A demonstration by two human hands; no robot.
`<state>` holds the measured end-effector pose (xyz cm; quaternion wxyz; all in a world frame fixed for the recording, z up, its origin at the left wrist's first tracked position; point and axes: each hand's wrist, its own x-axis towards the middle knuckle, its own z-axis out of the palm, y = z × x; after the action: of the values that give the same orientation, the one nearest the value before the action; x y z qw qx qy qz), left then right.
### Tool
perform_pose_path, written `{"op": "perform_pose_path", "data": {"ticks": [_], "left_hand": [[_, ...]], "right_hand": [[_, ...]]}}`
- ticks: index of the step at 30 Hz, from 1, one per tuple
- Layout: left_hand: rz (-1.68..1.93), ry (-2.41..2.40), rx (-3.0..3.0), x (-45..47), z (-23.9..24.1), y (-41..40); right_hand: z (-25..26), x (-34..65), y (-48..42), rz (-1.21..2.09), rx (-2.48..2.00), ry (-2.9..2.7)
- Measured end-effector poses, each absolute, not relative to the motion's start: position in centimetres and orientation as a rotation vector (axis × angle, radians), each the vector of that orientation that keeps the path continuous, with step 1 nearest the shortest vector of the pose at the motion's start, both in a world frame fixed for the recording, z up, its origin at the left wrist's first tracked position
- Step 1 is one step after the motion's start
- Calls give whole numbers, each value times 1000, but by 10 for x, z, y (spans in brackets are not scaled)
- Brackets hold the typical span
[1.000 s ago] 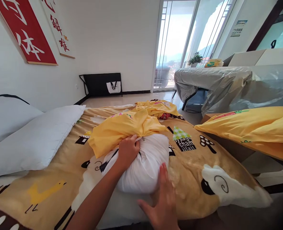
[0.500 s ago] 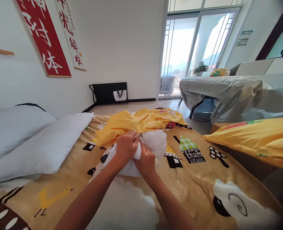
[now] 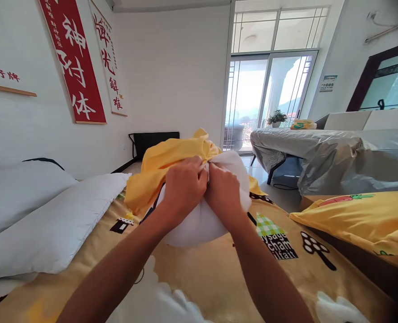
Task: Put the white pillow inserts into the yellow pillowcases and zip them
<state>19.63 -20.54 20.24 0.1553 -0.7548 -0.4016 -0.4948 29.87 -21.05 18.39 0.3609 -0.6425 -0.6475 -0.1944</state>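
A white pillow [image 3: 197, 224] is lifted in front of me, its far end bunched inside a yellow pillowcase [image 3: 165, 154]. My left hand [image 3: 187, 184] is closed on the gathered edge where yellow cloth meets white. Right beside it, my right hand [image 3: 224, 186] grips the white pillow at the same edge, knuckles up. The fingertips of both hands are partly hidden in the folds. Loose yellow cloth hangs to the left and beyond my hands.
Under the pillow spreads a tan patterned blanket [image 3: 192, 278]. Two white pillows lie at the left, the nearer one [image 3: 67, 220] on the blanket. A yellow-covered pillow [image 3: 360, 220] rests on the right. Farther back stands a plastic-covered table [image 3: 333, 148].
Both hands have raised the white pillow and the yellow pillowcase up off the blanket, drawing the cloth together. The head view has tilted upward.
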Motion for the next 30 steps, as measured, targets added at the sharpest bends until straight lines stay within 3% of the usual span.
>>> {"op": "perform_pose_path", "data": {"ticks": [4,7,11,16,25,30], "left_hand": [[-1733,-1069,-2090,191,269,-220],[-1859,-1172,-2095,179,276,-204],[-1836,-1462,-2140,160,221,-154],[-1538,-1598,-2122,146,160,-117],[-1114,-1220,-2407,101,130,-116],[-1031,-1288,-2322,97,131,-111]], "right_hand": [[271,304,-238,-730,-1578,-1814],[297,296,-226,-679,-1559,-1969],[242,272,-165,-426,-1583,-2125],[158,238,-98,-283,-1530,-2150],[142,232,-74,-281,-1406,-1981],[133,254,-103,-418,-1187,-1918]]}}
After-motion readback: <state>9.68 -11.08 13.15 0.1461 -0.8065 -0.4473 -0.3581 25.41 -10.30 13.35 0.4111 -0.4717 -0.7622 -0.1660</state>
